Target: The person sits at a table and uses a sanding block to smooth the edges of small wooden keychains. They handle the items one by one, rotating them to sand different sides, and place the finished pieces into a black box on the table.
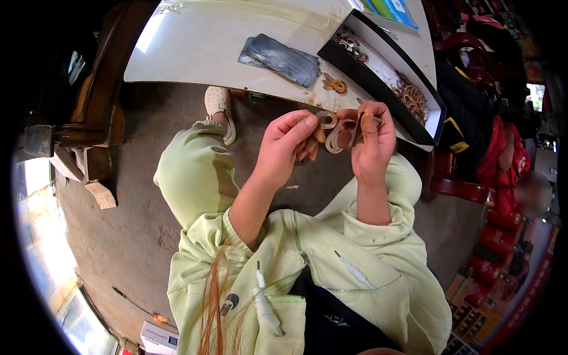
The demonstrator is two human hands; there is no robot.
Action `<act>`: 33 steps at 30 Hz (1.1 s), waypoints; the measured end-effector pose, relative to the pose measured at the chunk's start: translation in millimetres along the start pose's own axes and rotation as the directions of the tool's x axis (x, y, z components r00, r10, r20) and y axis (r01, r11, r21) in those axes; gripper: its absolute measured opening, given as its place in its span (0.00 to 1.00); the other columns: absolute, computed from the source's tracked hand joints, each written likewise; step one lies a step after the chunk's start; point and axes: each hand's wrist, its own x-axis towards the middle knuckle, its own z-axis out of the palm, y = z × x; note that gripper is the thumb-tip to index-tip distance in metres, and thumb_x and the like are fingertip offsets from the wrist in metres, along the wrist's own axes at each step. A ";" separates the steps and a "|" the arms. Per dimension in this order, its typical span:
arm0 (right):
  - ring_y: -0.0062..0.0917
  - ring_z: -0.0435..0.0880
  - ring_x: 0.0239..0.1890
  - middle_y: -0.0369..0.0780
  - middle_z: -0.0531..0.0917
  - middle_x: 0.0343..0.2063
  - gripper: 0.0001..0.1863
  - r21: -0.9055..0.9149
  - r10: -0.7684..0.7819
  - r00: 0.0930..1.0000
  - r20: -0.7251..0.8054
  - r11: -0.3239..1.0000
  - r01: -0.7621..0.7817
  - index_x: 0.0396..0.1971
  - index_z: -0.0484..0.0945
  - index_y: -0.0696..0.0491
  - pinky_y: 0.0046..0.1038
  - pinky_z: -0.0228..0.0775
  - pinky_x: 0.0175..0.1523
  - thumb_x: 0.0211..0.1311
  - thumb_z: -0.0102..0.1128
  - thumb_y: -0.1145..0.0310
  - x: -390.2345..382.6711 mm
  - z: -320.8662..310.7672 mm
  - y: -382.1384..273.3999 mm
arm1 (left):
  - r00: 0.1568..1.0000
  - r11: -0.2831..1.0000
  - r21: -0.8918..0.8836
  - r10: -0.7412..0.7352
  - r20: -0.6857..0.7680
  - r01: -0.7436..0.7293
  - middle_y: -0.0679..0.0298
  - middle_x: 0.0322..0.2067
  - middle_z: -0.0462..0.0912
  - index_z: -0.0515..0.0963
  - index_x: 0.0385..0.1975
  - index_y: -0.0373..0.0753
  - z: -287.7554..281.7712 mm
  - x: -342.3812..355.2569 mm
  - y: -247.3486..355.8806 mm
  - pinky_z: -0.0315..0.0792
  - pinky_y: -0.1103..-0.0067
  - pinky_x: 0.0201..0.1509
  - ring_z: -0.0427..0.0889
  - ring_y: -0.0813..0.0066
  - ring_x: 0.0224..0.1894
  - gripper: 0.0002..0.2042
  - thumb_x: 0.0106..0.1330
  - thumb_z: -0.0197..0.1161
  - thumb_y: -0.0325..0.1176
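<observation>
Ring [327, 120] is btwn the hands, above the floor and just short of the table [195, 56] edge, at the tips of the L hand [289, 137]. From that grip it sticks out to the R; long axis looks approx crosswise, pointing at the R hand [374, 139]. L is nearer, since it has hold: thumb on top, fingers curled under, pinch closed w/ no gap. R is just beside; its fingertips reach twd the ring's far end, but can't tell if they touch. R thumb + fingers are closed on a thin dark strip [356, 131], seen nearly edge-on, long axis more up-down, i.e. roughly across the ring's; material unclear. Ring looks small, flat-ish + rounded, brownish w/ a paler face and an open hole thru the middle; fine surface detail too small to tell. On the table, past the hands: loose brown pcs [335, 83] near the edge, grey slabs [283, 61] overlapping to their L, black box [427, 96] to their R w/ more small ring-like pcs in 2 heaps, 1 near each end.
</observation>
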 end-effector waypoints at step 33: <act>0.11 0.72 0.32 0.31 0.76 0.30 0.09 -0.135 0.184 0.981 -0.058 0.972 -0.190 0.36 0.71 0.55 0.15 0.66 0.37 0.66 0.59 0.66 -8.0 25.7 -2.6 | 0.993 0.919 0.380 0.116 -0.011 -0.103 0.71 0.19 0.71 0.73 0.23 0.33 7.5 -5.8 -1.8 0.61 0.86 0.22 0.67 0.88 0.20 0.11 0.68 0.54 0.29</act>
